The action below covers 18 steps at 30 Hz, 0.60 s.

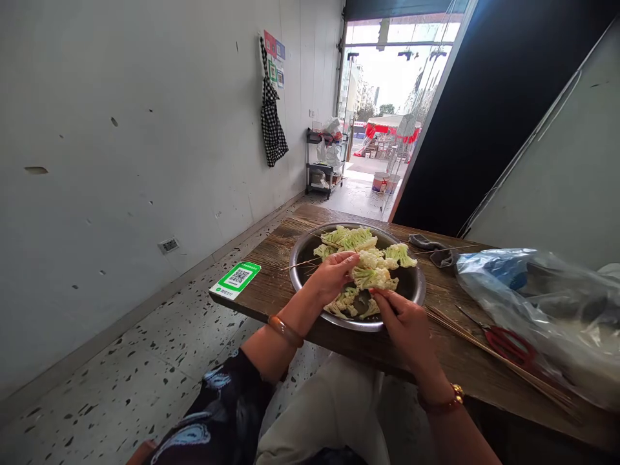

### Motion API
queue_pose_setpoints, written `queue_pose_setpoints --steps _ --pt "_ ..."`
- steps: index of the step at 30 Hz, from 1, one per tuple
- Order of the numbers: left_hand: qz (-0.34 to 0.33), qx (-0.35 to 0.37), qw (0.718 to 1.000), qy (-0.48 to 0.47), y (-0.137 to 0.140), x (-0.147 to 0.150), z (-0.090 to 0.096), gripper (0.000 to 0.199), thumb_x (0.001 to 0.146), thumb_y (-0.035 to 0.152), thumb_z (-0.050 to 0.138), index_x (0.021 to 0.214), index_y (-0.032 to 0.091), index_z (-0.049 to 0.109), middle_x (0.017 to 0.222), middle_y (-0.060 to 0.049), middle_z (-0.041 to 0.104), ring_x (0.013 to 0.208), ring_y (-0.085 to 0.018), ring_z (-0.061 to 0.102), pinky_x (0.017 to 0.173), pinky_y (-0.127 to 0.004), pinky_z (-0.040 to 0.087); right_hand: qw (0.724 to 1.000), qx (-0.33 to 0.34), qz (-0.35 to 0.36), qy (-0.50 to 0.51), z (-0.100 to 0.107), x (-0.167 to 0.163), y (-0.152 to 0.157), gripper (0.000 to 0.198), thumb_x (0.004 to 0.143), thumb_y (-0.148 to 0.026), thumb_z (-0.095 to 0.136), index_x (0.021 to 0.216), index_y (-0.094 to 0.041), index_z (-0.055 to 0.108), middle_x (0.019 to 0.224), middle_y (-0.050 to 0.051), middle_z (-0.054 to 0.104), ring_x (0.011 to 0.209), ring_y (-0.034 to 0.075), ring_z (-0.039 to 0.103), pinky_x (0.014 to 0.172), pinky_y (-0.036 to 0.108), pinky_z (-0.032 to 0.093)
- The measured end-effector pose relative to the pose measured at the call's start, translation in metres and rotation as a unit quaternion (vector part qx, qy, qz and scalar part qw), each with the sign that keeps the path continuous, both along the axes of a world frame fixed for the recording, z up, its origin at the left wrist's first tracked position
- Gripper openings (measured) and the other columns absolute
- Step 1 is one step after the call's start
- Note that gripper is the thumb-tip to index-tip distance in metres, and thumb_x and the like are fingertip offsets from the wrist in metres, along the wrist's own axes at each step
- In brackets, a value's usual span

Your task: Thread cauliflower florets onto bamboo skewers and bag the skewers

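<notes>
A metal bowl [417, 294] on the wooden table holds several pieces of pale green-white cauliflower [349, 237]. My left hand [334, 279] is over the bowl, its thumb and fingers closed on a cauliflower floret [372, 278]. Just below that floret, my right hand [402, 316] is closed in a pinch above the bowl's near side. What sits between its fingertips is too small to make out. Thin wooden skewers [299, 265] stick out over the bowl's left rim, some running into the cauliflower.
Right of the bowl lie a bundle of bare skewers [504, 365], red-handled scissors [511, 342], a clear plastic bag [547, 297] and a dark cloth [433, 248]. A green QR-code card [237, 279] is at the table's left corner. A cart [325, 161] stands near the glass door.
</notes>
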<state>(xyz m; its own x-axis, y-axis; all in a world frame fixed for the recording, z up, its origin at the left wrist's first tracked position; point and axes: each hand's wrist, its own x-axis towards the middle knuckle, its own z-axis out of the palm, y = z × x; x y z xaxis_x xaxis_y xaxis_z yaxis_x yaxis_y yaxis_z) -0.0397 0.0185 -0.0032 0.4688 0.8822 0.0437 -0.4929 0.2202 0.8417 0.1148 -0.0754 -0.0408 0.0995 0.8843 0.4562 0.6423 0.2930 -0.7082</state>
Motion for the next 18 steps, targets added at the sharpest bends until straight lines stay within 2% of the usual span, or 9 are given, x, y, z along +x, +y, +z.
queue_pose_setpoints --steps 9,14,18 --pt "-0.001 0.001 1.0 -0.011 0.001 0.005 0.002 0.034 0.053 0.032 0.088 0.068 0.01 0.067 0.065 -0.001 0.065 0.06 -0.008 0.058 0.061 -0.021 0.046 0.999 0.02 -0.035 -0.022 0.001 -0.015 -0.001 0.034 0.094 -0.04 0.045 0.08 -0.02 0.068 0.077 0.007 0.073 0.072 0.022 0.066 0.066 0.029 0.046" --pt "0.003 0.004 1.0 -0.006 0.001 0.007 0.002 0.035 0.053 0.032 0.088 0.069 0.01 0.067 0.066 -0.002 0.065 0.061 -0.009 0.058 0.061 -0.021 0.046 0.996 0.043 -0.067 -0.031 -0.002 -0.02 0.002 0.035 0.095 -0.04 0.045 0.079 -0.019 0.068 0.074 0.008 0.072 0.066 0.02 0.063 0.063 0.028 0.042" --pt "-0.002 -0.003 1.0 0.008 0.0 0.007 0.002 0.036 0.053 0.034 0.088 0.067 0.011 0.064 0.064 0.0 0.062 0.058 -0.008 0.056 0.056 -0.019 0.045 0.997 0.037 -0.057 -0.021 -0.002 -0.019 0.002 0.036 0.095 -0.04 0.045 0.077 -0.019 0.068 0.076 0.007 0.072 0.068 0.02 0.063 0.065 0.029 0.043"
